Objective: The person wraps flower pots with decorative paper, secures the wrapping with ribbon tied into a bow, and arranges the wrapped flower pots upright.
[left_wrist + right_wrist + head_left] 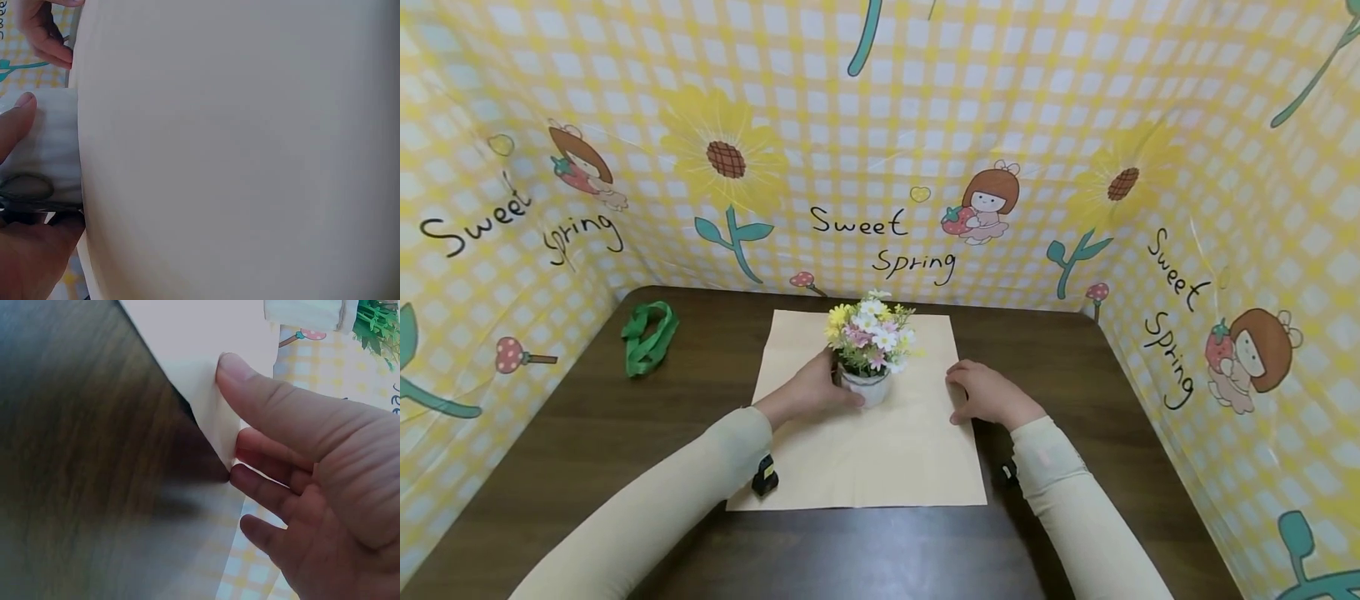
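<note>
A small potted bunch of flowers [868, 333], yellow, white and pink, stands upright in a whitish pot [867, 390] on a cream paper sheet [865, 467]. My left hand [812, 387] grips the pot from its left side. Close up in the left wrist view, the thumb lies on the pot [56, 137], and a dark cord loops round it near the rim. At the sheet's right edge, my right hand [988, 396] takes the paper between thumb and fingers. In the right wrist view the edge there is slightly raised; the thumb [240, 369] lies on top.
A coiled green ribbon [649, 337] lies at the back left of the dark wooden table [865, 550]. Yellow checked cloth [865, 150] with printed flowers walls in the back and both sides.
</note>
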`<control>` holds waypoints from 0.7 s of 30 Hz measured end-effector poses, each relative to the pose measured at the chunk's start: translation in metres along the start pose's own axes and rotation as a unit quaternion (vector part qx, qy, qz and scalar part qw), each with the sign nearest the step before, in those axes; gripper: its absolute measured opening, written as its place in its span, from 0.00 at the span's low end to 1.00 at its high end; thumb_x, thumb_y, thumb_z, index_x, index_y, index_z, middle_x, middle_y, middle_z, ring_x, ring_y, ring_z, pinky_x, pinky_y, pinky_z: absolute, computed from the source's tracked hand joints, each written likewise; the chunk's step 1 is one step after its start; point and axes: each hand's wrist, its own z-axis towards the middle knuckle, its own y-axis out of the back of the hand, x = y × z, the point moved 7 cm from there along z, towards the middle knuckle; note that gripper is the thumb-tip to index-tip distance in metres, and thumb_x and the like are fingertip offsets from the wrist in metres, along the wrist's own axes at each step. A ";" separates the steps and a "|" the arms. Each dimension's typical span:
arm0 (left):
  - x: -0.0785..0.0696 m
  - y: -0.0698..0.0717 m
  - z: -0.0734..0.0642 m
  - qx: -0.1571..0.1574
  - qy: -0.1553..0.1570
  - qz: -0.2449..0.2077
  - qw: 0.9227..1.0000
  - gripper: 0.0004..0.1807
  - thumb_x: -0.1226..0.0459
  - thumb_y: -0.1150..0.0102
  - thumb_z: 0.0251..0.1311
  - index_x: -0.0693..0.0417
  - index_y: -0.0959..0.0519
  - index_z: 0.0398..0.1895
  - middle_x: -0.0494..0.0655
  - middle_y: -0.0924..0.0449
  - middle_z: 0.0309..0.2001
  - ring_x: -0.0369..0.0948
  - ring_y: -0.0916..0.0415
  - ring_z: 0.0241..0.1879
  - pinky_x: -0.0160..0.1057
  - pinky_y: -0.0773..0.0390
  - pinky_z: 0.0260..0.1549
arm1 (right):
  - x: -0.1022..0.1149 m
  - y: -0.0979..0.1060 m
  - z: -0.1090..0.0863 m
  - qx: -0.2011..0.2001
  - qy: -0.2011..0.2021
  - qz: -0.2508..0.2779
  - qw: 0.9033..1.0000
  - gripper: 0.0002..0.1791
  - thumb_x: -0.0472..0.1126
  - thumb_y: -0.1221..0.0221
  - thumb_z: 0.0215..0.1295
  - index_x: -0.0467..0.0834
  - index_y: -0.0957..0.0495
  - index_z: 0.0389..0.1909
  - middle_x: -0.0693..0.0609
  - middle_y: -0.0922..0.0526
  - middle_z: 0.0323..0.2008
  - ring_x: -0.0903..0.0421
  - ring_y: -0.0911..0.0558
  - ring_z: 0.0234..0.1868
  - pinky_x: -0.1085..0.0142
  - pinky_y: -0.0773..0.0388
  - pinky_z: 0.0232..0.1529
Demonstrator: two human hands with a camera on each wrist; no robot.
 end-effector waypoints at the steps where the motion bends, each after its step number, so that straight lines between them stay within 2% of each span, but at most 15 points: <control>1: 0.001 0.000 0.000 -0.001 -0.001 0.003 1.000 0.66 0.56 0.16 0.45 0.52 0.52 0.82 0.54 0.41 0.78 0.51 0.44 0.77 0.52 0.49 0.77 | 0.000 0.000 0.000 0.001 0.003 0.006 1.000 0.38 0.45 0.24 0.56 0.37 0.25 0.66 0.42 0.29 0.69 0.42 0.29 0.70 0.50 0.29 0.67; 6: 0.000 0.003 -0.005 -0.001 -0.009 0.014 1.000 0.65 0.56 0.16 0.45 0.53 0.51 0.82 0.54 0.39 0.76 0.52 0.41 0.76 0.52 0.46 0.76 | -0.002 -0.002 -0.003 0.003 0.011 0.037 0.999 0.38 0.45 0.25 0.58 0.37 0.26 0.68 0.43 0.31 0.71 0.43 0.30 0.71 0.50 0.28 0.66; 12: 0.001 0.008 -0.012 0.000 -0.013 0.006 1.000 0.62 0.59 0.17 0.46 0.54 0.49 0.81 0.55 0.36 0.75 0.53 0.37 0.74 0.53 0.42 0.74 | -0.003 -0.002 -0.003 -0.006 0.009 0.020 1.000 0.36 0.47 0.26 0.60 0.38 0.24 0.67 0.43 0.30 0.70 0.42 0.29 0.71 0.49 0.28 0.67; 21: 0.008 0.013 -0.018 -0.001 -0.006 -0.003 1.000 0.63 0.58 0.17 0.46 0.55 0.49 0.81 0.57 0.36 0.75 0.54 0.38 0.74 0.54 0.43 0.74 | -0.003 -0.003 -0.003 -0.004 0.004 0.008 1.000 0.37 0.48 0.26 0.59 0.39 0.25 0.68 0.44 0.29 0.71 0.43 0.29 0.71 0.49 0.29 0.68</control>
